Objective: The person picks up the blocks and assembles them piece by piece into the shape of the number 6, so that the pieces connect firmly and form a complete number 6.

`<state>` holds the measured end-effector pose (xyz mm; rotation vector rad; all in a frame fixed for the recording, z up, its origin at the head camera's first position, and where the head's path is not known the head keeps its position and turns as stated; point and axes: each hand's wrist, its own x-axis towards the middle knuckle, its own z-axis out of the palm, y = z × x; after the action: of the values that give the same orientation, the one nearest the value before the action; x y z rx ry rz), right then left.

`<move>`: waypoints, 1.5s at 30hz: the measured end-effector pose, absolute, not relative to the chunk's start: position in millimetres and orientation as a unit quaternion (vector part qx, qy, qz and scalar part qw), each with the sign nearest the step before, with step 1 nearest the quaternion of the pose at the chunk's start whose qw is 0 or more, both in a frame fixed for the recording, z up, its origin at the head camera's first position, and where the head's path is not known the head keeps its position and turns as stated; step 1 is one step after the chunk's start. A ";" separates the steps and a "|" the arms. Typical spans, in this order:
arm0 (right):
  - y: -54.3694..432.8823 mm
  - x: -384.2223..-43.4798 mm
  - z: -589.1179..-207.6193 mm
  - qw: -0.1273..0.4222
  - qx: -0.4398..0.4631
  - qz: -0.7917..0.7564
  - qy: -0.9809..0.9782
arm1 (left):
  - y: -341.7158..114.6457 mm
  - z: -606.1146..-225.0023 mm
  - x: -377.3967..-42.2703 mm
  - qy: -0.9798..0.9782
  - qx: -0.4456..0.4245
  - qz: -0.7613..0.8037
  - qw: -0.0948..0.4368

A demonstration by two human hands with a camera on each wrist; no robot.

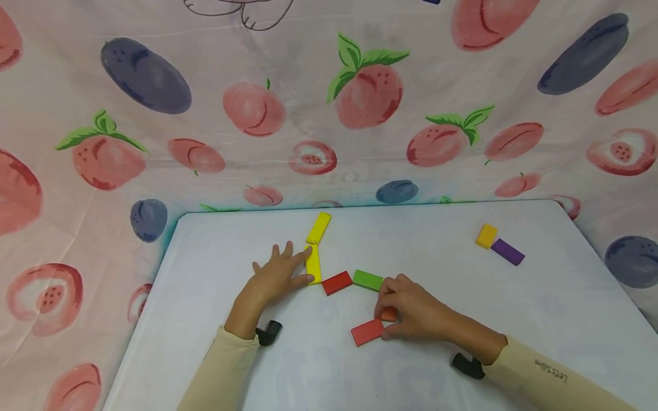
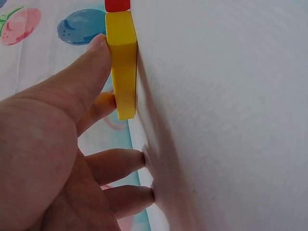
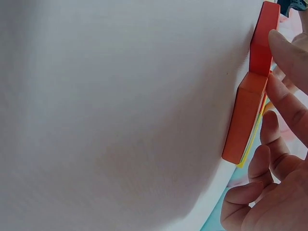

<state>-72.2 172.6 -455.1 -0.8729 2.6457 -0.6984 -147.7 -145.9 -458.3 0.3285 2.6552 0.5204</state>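
Observation:
In the head view, my left hand spreads its fingers at the left of an upright-running yellow block. Its thumb and index finger touch that block near its two ends. My right hand bends over an orange block and the right end of a light red block, hiding part of the orange one. In the right wrist view, the thumb rests against the red block, and the index finger touches where it meets the orange block. The other right fingers curl loosely, holding nothing.
Another yellow block lies beyond the first. A red block and a green block lie between the hands. A yellow-orange block and a purple block lie far right on the white table. Fruit-print cloth hangs behind.

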 end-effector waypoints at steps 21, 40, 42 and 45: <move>170.4 -73.4 -458.7 0.137 -0.306 -0.249 0.909 | -146.4 -458.0 -148.1 0.952 0.122 0.188 0.207; 224.5 -95.1 -434.3 0.090 -0.202 -0.260 0.940 | -146.5 -457.2 -146.5 0.952 0.125 0.192 0.203; 236.9 -100.1 -430.7 0.073 -0.188 -0.267 0.942 | -146.5 -457.3 -146.5 0.952 0.125 0.193 0.203; 255.6 -107.2 -425.6 0.051 -0.162 -0.275 0.946 | -146.6 -457.3 -146.4 0.951 0.123 0.195 0.204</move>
<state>-107.2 255.6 -425.6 -0.4937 2.8811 -0.8358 -146.4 -146.6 -457.3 0.3438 2.6541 0.5448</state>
